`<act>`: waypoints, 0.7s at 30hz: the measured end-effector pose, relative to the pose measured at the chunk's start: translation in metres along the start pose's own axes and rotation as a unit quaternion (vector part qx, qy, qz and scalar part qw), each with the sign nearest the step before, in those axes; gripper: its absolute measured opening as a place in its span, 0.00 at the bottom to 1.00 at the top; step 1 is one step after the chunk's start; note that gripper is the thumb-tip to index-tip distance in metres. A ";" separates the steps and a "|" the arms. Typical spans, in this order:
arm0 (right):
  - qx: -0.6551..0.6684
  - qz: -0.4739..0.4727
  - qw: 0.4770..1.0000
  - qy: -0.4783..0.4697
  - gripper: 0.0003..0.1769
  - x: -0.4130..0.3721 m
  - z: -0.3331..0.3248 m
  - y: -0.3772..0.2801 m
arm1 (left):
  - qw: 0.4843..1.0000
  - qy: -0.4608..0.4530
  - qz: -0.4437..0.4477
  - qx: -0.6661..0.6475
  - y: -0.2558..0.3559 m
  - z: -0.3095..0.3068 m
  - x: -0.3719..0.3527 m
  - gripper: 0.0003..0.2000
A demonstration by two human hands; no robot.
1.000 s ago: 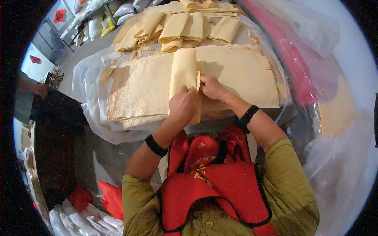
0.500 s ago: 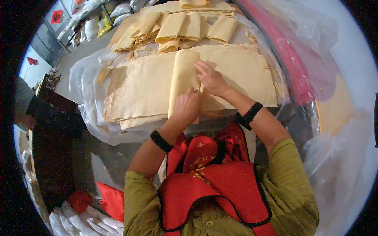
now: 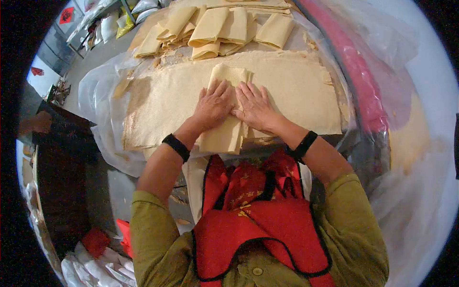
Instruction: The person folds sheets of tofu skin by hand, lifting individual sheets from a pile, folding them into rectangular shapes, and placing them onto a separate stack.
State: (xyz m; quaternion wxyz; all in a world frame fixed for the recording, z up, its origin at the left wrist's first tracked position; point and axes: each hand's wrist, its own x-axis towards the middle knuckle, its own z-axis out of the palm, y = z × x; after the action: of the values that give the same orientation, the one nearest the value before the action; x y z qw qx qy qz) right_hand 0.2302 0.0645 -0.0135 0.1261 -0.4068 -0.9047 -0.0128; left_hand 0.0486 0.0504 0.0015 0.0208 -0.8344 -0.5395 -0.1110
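Observation:
A folded pale-yellow sheet lies lengthwise over a wide stack of flat yellow sheets. My left hand rests flat on the folded sheet, fingers stretched forward and spread a little. Beside it, my right hand lies with open fingers along the fold's right edge, the thumb pointing toward the left hand. Both palms cover the middle part of the fold, while its far and near ends show. Each wrist wears a black band.
Several folded yellow bundles lie beyond the stack. Clear plastic sheeting hangs around the table's left side. A pink plastic-covered strip runs along the right. At far left, another person's hand shows beside dark furniture.
Both hands went from gripping near the fold's right edge to lying flat on it. My left hand moved forward and slightly left. The folded sheet's near end now shows.

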 end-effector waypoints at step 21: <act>0.628 0.216 0.747 -0.030 0.25 -0.018 -0.037 -0.018 | 0.475 0.176 -0.340 -0.792 0.037 -0.032 -0.040 0.13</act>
State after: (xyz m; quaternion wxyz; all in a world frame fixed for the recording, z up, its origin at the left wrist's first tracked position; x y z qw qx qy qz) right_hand 0.2367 0.0348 0.0199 0.3256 -0.4203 -0.5997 0.5980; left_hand 0.0616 -0.0058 0.0274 -0.5935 -0.2100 -0.4486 -0.6343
